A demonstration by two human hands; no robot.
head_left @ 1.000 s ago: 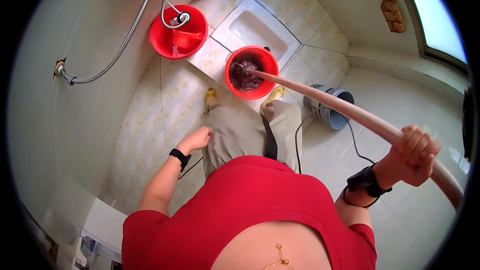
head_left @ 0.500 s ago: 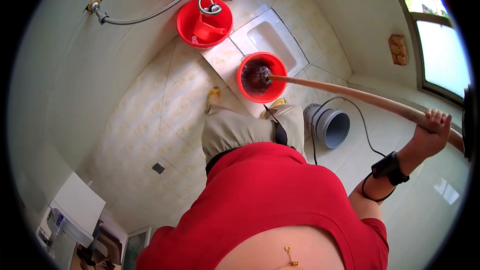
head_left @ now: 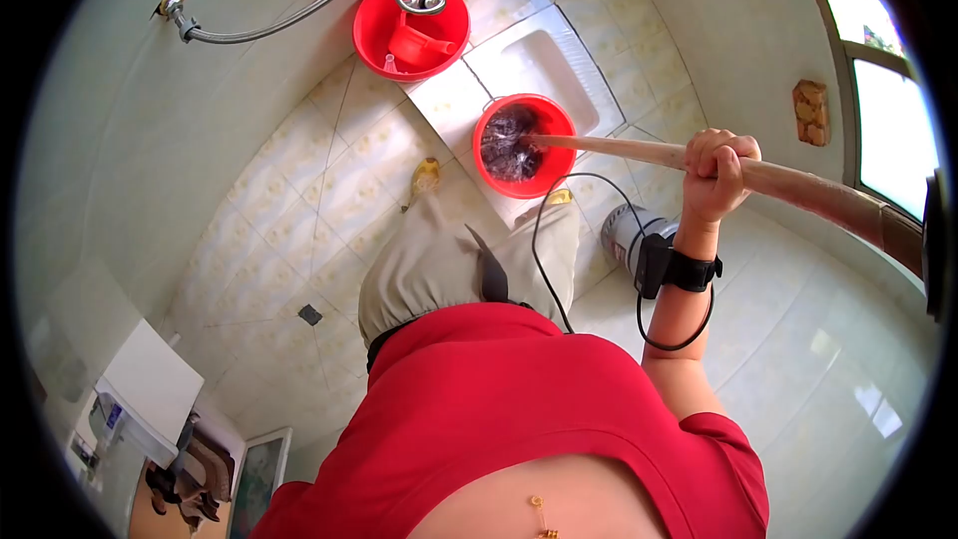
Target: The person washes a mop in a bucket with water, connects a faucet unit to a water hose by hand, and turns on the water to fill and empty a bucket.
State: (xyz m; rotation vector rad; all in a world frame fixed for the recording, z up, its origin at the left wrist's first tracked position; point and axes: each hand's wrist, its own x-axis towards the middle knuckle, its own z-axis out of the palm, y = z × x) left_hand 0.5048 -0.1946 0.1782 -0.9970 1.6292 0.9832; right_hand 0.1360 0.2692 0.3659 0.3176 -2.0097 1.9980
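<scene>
My right hand (head_left: 717, 172) is wrapped round a long wooden pole (head_left: 639, 151), right of the red bucket. The pole's far end reaches down into that red bucket (head_left: 561, 176), among dark, wet-looking strands (head_left: 511, 145); what the strands belong to is hard to make out. The bucket stands at the edge of a raised tiled step, in front of my feet. My left hand is out of view.
A larger red basin (head_left: 369, 32) holding a red scoop (head_left: 414, 44) stands by the left wall, under a metal hose (head_left: 269, 37). Behind the bucket is a white squat toilet (head_left: 544, 60). A grey bucket (head_left: 621, 234) lies right of my legs.
My right hand has slid inward along the pole, closer to the red bucket. The dark strands have shifted in the bucket. My left hand, seen a second ago, has left the view.
</scene>
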